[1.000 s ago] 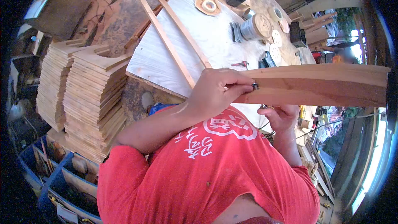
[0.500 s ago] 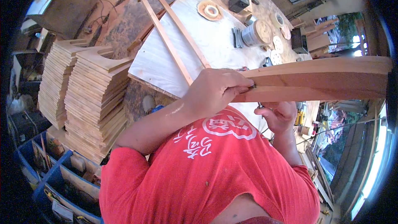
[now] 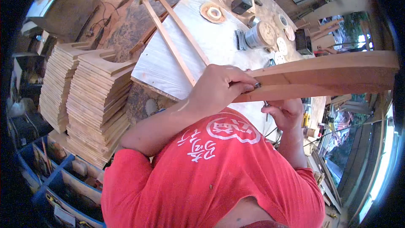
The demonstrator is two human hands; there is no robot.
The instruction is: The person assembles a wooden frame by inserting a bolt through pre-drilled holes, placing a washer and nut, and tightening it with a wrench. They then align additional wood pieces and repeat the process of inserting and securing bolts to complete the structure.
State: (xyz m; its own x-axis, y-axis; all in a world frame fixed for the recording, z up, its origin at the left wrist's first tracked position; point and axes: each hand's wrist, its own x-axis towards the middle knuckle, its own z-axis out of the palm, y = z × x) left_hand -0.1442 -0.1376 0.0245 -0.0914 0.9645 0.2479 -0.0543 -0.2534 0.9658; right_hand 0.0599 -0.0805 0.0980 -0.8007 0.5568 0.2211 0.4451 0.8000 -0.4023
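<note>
A long, slightly curved wooden piece (image 3: 325, 76) with lighter and darker faces runs from mid-view to the right edge. At its near end, my left hand (image 3: 221, 85) pinches a small dark metal piece (image 3: 257, 85) against the wood. I cannot make out its kind. Below the wood, my right hand (image 3: 287, 113) is closed, with thumb and fingers on a thin metal rod-like piece (image 3: 266, 104). Part of that hand is hidden behind the wood. How the wood is supported cannot be seen.
Stacks of notched wooden boards (image 3: 95, 97) stand at the left, above a blue divided crate (image 3: 63, 162). On the white-topped table (image 3: 168, 65) are two wooden strips (image 3: 171, 44), a tape roll (image 3: 214, 13), a large can (image 3: 259, 36) and a black block (image 3: 241, 3).
The wooden piece has tilted and risen slightly toward its far right end. Both hands have shifted upward a little, keeping their grips.
</note>
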